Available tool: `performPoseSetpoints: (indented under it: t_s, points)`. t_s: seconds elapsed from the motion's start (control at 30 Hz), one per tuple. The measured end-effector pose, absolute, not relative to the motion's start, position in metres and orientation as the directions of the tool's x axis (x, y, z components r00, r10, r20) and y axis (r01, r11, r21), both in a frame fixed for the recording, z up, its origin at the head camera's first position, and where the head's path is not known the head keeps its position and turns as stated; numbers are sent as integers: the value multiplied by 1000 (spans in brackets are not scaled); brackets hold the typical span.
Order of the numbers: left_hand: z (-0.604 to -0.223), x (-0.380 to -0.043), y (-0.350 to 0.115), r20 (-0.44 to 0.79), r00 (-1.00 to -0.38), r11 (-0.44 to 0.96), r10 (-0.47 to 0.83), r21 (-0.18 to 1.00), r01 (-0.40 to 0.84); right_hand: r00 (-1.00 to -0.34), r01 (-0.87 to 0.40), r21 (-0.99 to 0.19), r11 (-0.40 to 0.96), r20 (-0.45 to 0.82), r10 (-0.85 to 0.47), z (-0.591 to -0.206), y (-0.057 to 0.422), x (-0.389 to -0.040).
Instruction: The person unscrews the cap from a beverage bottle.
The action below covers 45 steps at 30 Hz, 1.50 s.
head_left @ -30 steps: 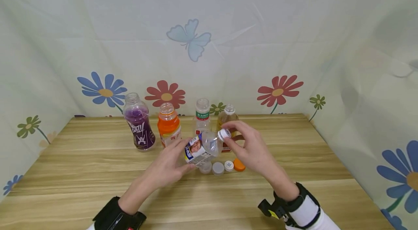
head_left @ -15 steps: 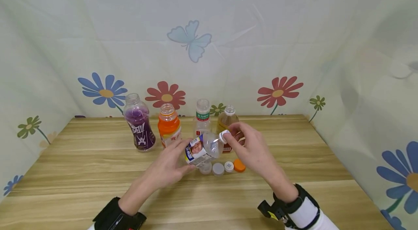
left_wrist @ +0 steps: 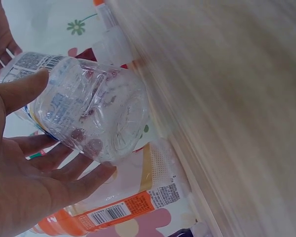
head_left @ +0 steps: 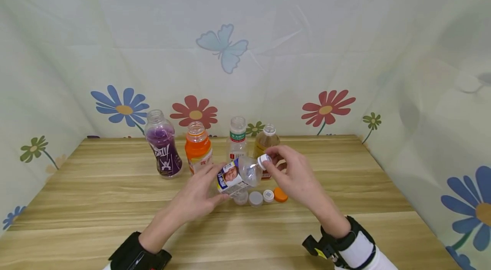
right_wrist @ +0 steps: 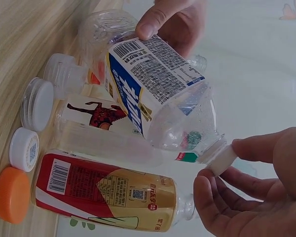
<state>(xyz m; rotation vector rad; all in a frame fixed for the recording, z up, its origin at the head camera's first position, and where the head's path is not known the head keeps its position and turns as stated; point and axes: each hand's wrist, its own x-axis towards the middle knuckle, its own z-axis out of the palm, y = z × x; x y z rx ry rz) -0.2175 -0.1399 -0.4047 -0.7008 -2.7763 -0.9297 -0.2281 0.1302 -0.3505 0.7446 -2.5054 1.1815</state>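
Note:
My left hand (head_left: 199, 193) grips a clear plastic bottle (head_left: 247, 172) by its body, fingers and thumb on opposite sides. The bottle has a blue and white label and is tilted, its neck toward the right. At its mouth sits a white cap (right_wrist: 222, 159), which my right hand (head_left: 297, 172) pinches between thumb and fingertips. In the left wrist view, the bottle's clear base (left_wrist: 126, 116) faces away from the palm. Below the bottle, several loose caps lie in a row on the table: a white cap (head_left: 268, 195), an orange cap (head_left: 281, 194) and translucent ones.
Uncapped bottles stand behind the hands: a purple-drink bottle (head_left: 164, 146), an orange bottle (head_left: 197, 146), a clear bottle with a green band (head_left: 238, 138) and an amber-drink bottle (right_wrist: 108, 192). They rest on a wood-grain table (head_left: 96, 202) before a flowered cloth (head_left: 268, 70).
My right hand's fingers have shifted around the white cap, and the cap has turned slightly at the bottle mouth. The left hand and bottle stay nearly in place.

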Motion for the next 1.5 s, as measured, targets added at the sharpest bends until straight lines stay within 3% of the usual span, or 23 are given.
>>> performPoseSetpoints:
  t_s: [0.67, 1.2, 1.5]
  points:
    - [-405, -217, -140, 230, -899, 714, 373, 547, 437, -796, -605, -614, 507, 473, -377, -350, 130, -228]
    - [-405, -217, -139, 253, -886, 705, 388, 538, 462, -884, -468, -701, 538, 373, -283, -349, 131, -228]
    - [-406, -218, -138, 274, -880, 709, 389, 521, 475, -888, -459, -679, 573, 359, -286, -349, 130, -228]
